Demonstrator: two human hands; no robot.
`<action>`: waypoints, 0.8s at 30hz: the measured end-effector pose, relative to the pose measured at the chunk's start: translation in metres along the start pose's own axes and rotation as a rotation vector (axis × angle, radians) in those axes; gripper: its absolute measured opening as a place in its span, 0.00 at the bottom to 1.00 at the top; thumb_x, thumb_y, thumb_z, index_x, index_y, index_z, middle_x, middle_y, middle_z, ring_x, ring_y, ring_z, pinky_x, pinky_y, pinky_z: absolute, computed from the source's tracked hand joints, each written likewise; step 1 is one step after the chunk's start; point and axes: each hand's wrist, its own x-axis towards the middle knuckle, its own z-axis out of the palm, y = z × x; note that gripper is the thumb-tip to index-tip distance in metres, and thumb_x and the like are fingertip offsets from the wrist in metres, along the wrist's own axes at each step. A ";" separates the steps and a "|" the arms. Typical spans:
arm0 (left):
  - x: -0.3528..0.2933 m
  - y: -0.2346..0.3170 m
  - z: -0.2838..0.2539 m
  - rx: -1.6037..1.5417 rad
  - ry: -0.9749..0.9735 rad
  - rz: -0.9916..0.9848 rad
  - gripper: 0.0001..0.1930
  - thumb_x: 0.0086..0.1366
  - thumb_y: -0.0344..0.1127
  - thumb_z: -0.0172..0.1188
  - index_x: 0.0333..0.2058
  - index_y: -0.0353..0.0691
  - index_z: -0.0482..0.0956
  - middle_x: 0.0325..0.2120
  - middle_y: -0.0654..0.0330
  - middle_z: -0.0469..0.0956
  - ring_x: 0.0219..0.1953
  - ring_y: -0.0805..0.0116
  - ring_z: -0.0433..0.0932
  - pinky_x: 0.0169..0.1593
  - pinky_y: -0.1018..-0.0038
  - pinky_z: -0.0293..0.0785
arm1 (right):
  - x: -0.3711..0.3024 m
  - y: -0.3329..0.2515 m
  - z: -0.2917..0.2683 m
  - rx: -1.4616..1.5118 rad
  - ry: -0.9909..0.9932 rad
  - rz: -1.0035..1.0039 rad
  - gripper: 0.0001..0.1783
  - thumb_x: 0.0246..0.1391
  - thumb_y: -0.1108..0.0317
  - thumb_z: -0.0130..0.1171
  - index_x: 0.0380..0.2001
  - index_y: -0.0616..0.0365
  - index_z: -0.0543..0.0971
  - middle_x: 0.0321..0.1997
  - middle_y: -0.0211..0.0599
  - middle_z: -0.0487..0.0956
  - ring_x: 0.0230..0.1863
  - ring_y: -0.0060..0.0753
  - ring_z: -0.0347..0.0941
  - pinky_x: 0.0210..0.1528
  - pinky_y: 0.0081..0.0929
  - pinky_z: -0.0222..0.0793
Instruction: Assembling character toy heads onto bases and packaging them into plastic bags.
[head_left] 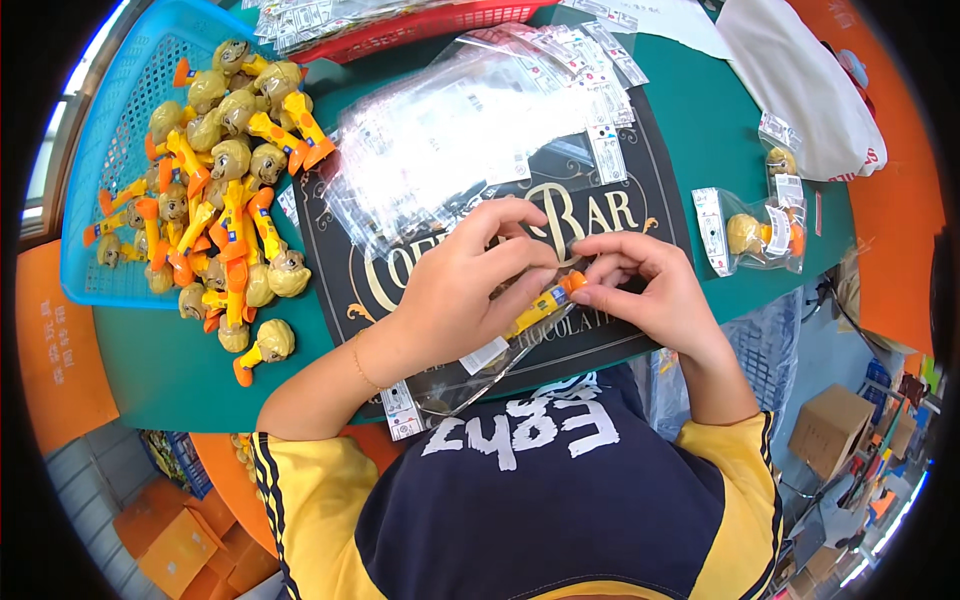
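Observation:
Over the black printed mat (330,250), both hands are at one yellow figure-topped dispenser toy (541,304) with an orange foot end. My left hand (470,270) is curled around its body, and the toy's head is hidden. The thumb and fingers of my right hand (645,290) pinch the orange end. A clear plastic bag (465,385) with a white label and a printed header strip hangs below my left hand, toward my body. How much of the toy is inside this bag, I cannot tell.
A blue basket (120,80) at left overflows with similar blond-headed toys, several spilling onto the green table (150,370). A stack of flat clear bags (450,130) covers the mat's far part. Bagged toys (750,235) lie at right, near a white cloth (790,90). A red basket (420,35) stands behind.

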 end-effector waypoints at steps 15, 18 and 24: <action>0.000 -0.002 -0.001 -0.178 -0.085 -0.046 0.04 0.60 0.27 0.60 0.34 0.39 0.78 0.47 0.56 0.66 0.43 0.66 0.74 0.45 0.74 0.73 | 0.004 0.014 -0.013 -0.629 -0.048 -0.621 0.17 0.35 0.88 0.56 0.31 0.60 0.81 0.34 0.41 0.79 0.36 0.39 0.77 0.41 0.27 0.73; 0.001 -0.003 0.001 -0.207 -0.096 -0.051 0.04 0.60 0.26 0.60 0.34 0.39 0.78 0.47 0.56 0.67 0.45 0.64 0.73 0.50 0.71 0.71 | -0.003 -0.003 -0.017 -0.404 -0.002 -0.318 0.12 0.45 0.85 0.56 0.35 0.62 0.80 0.35 0.37 0.80 0.35 0.25 0.75 0.37 0.20 0.72; 0.000 -0.004 0.003 -0.128 -0.048 0.052 0.07 0.58 0.28 0.62 0.36 0.41 0.79 0.44 0.56 0.68 0.41 0.64 0.76 0.43 0.72 0.74 | 0.019 -0.013 -0.035 -0.546 -0.266 -0.349 0.11 0.52 0.70 0.61 0.39 0.61 0.79 0.34 0.40 0.80 0.35 0.37 0.76 0.37 0.29 0.71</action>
